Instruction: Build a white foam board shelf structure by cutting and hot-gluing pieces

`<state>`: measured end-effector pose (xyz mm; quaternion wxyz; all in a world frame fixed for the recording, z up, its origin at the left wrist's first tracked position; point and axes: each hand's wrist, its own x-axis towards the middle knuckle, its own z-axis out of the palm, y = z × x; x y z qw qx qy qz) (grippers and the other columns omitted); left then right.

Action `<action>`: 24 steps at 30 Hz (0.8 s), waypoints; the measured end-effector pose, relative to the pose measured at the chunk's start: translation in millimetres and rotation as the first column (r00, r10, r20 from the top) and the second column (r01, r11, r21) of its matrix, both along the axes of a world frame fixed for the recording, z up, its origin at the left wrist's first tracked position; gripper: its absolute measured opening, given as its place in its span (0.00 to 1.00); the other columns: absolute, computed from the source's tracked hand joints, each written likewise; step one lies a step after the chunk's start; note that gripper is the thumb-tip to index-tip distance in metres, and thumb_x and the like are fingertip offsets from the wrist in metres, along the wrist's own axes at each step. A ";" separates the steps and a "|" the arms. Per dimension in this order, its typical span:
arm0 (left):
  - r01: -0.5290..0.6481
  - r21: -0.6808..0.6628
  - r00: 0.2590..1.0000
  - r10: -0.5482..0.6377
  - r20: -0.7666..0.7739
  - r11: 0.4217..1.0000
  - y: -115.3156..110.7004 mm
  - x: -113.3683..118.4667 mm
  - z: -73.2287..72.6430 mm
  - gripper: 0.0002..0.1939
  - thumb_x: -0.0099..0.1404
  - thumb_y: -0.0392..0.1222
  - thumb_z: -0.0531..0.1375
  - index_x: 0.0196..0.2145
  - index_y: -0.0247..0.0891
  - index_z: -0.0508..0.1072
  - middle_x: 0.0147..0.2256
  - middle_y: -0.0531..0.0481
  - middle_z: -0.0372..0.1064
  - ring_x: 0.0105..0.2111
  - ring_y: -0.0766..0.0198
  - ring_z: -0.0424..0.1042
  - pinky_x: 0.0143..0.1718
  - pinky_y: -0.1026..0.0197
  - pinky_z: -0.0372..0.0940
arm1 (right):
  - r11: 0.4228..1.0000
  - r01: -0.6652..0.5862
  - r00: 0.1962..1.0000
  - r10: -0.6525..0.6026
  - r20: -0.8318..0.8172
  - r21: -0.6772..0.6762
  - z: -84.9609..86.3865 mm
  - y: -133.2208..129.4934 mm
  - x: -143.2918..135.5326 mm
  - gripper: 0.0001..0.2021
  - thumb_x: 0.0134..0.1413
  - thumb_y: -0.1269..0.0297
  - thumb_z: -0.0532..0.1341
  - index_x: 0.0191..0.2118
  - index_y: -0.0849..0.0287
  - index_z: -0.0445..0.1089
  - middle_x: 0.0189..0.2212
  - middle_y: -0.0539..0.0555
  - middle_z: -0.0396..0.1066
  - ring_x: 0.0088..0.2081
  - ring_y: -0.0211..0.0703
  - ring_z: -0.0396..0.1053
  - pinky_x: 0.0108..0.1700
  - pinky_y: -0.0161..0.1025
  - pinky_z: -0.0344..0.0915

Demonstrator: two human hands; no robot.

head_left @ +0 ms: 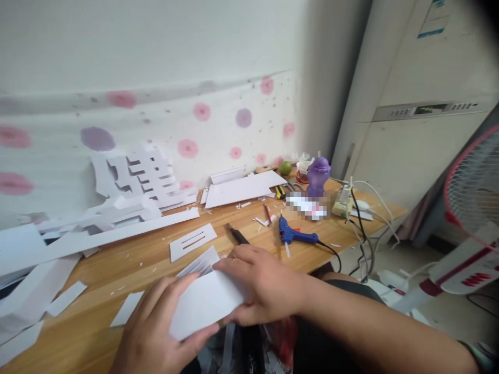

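A folded white card piece is held between both hands over the front edge of the wooden table. My left hand grips its left end, fingers on top and thumb along the lower edge. At its right end my right hand has its fingers closed on the card. Behind the piece, a white sheet corner rises. A dark pen-like tool lies just beyond my right hand. Further back is a white card with two slots.
A blue glue gun, a red pencil and a yellow cutter lie right of centre. White cut card structures fill the left. A purple bottle, power strip and fan stand right.
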<state>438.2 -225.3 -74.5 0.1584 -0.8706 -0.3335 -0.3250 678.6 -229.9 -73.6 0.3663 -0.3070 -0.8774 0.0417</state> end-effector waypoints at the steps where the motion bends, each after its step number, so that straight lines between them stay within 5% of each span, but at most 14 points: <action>1: 0.004 0.003 1.000 -0.004 0.023 1.000 0.9 -0.6 -0.5 0.26 0.62 0.61 0.57 0.49 0.39 0.66 0.40 0.44 0.70 0.38 0.54 0.73 0.36 0.57 0.69 | 1.000 -0.019 0.999 0.020 -0.032 0.014 -2.3 1.8 -0.1 0.36 0.46 0.44 0.64 0.55 0.65 0.65 0.37 0.59 0.67 0.36 0.47 0.65 0.40 0.41 0.66; 13: 0.005 -0.202 0.981 0.034 0.192 0.979 18.4 -7.4 -17.8 0.21 0.61 0.55 0.58 0.50 0.49 0.66 0.41 0.45 0.71 0.38 0.49 0.74 0.33 0.50 0.73 | 0.996 -0.083 0.990 0.080 -0.114 -0.024 -6.1 21.2 -5.6 0.36 0.46 0.39 0.63 0.54 0.62 0.64 0.36 0.57 0.66 0.35 0.44 0.64 0.38 0.38 0.65; 18: 0.038 -0.138 0.982 -0.012 0.187 0.990 20.6 4.7 -1.6 0.25 0.61 0.63 0.57 0.47 0.44 0.67 0.39 0.45 0.70 0.35 0.52 0.74 0.32 0.54 0.71 | 0.993 -0.117 0.973 0.120 -0.195 0.031 -5.0 25.9 1.7 0.33 0.49 0.41 0.63 0.53 0.63 0.65 0.36 0.57 0.67 0.36 0.43 0.64 0.38 0.38 0.65; 24: 0.099 -0.223 0.976 -0.051 0.213 0.970 15.9 17.7 14.1 0.30 0.54 0.60 0.67 0.48 0.42 0.67 0.39 0.47 0.68 0.37 0.56 0.72 0.36 0.58 0.69 | 0.989 -0.128 0.972 0.110 -0.209 -0.076 -7.4 22.5 8.6 0.33 0.50 0.47 0.67 0.56 0.62 0.62 0.41 0.60 0.67 0.41 0.49 0.64 0.42 0.44 0.65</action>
